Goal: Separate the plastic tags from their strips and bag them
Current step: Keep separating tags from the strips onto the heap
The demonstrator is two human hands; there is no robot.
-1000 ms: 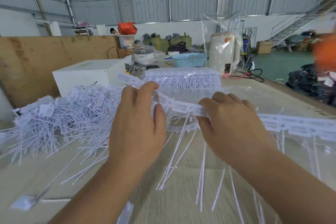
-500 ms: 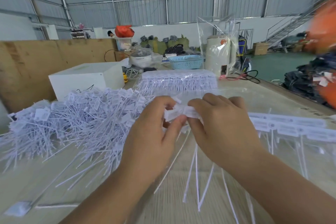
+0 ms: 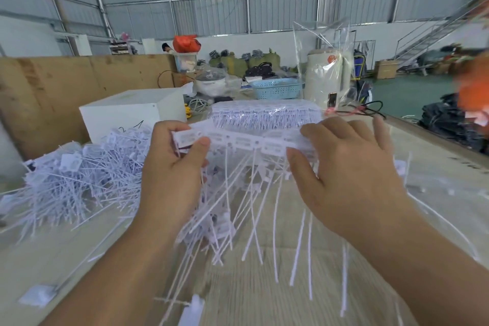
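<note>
2 hands grip tag strip (image 3: 248, 141): left hand (image 3: 174, 167) pinching, right hand (image 3: 344, 164) clasping.

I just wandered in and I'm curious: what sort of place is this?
Most likely a warehouse or small factory packing floor. Corrugated metal walls on steel framing enclose a big hall, a metal staircase climbs the right side, and the work table holds a heap of loose plastic tags.

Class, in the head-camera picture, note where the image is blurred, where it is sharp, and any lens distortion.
Head view: orange shape at the right edge is smeared by motion; tag strip between both hands stays fairly sharp; dangling tails look slightly soft; wall beams bow from wide-angle distortion.
</note>
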